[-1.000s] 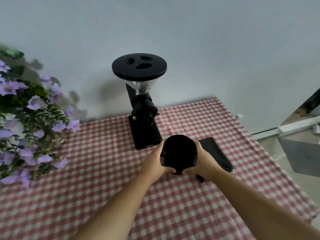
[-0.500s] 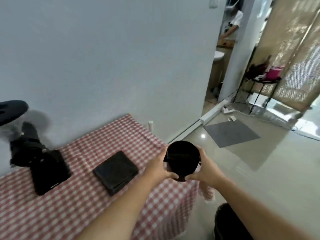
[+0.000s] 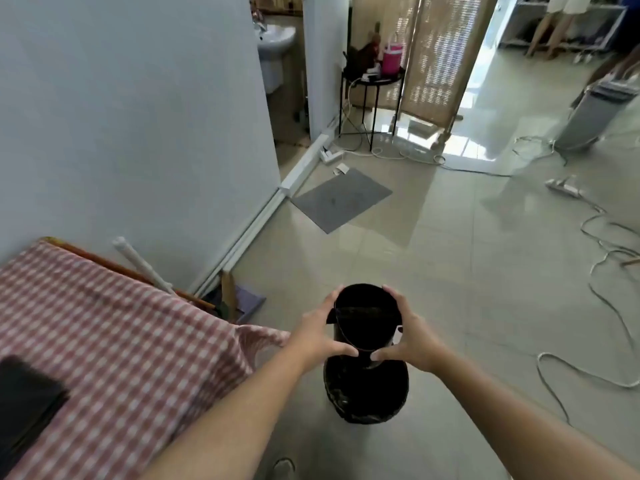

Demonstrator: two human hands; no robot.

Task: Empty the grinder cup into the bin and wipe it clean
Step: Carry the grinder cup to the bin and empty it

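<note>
Left hand (image 3: 320, 332) and right hand (image 3: 410, 336) clasped around black grinder cup (image 3: 365, 318), fingers curled on its sides, thumbs meeting at near rim. Cup held upright in mid-air, directly above black-lined bin (image 3: 365, 393) on tiled floor (image 3: 450, 289), just off right edge of checked table (image 3: 121, 341). Dark folded cloth (image 3: 24, 400) near table's front-left.

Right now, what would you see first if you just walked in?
Two hands, left hand and right hand, hold a black cup in the middle, just above a black bin on the floor. A red checked cloth covers the table at the left.
</note>
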